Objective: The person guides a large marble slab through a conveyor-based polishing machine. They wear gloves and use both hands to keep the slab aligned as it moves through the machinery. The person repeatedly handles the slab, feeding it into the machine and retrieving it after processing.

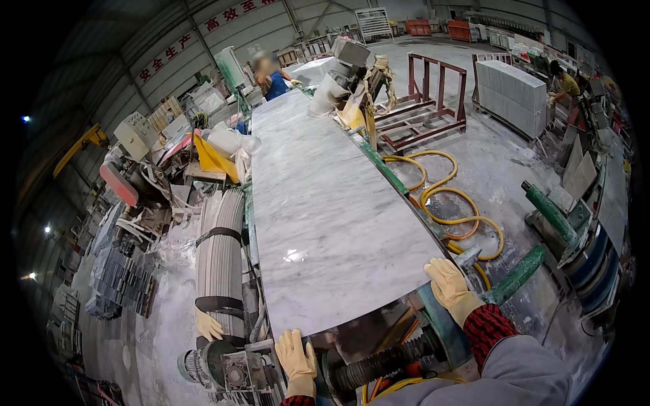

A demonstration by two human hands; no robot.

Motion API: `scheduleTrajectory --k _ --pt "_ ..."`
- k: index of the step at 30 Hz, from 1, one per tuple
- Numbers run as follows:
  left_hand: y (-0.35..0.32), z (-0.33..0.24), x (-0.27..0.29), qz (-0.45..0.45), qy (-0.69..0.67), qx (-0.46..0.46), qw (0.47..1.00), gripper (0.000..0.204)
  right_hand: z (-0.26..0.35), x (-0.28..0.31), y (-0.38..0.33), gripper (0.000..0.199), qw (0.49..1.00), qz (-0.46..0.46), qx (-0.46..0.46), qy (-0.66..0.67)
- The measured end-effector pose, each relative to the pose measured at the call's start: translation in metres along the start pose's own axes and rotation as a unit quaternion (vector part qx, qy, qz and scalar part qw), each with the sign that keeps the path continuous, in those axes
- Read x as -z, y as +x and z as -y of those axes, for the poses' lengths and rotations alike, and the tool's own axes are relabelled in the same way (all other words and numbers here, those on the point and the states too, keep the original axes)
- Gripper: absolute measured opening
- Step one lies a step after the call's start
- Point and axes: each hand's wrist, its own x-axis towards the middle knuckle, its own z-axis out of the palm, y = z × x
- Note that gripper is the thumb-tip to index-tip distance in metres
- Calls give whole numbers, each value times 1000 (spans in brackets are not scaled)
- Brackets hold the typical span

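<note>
A long white-grey marble slab (338,203) lies flat in front of me on a green machine frame, its wet face catching a light near my end. My left hand (296,362), in a cream rubber glove, is at the slab's near left corner with its fingers stretched forward. At the near right corner is my right hand (450,287), gloved the same way, its extended fingers touching the slab's edge. My thumbs and the undersides of my fingers are partly hidden. Below the slab's near edge, a dark ribbed roller (379,362) runs between the two hands.
Left of the slab stand a strapped bundle of strips (220,264), a loose glove (208,325) and a motor (203,365). A yellow hose (467,220) coils on the wet floor at right, near a metal rack (423,108). A person in blue (276,84) stands at the far end.
</note>
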Motion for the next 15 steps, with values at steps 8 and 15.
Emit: scheduleTrajectory --k 8,15 --pt "-5 2 -2 13 -8 14 1000 61 3 3 0 49 1000 -3 7 5" --pt "-8 3 -7 3 -9 17 1000 61 2 4 -3 48 1000 -7 10 2"
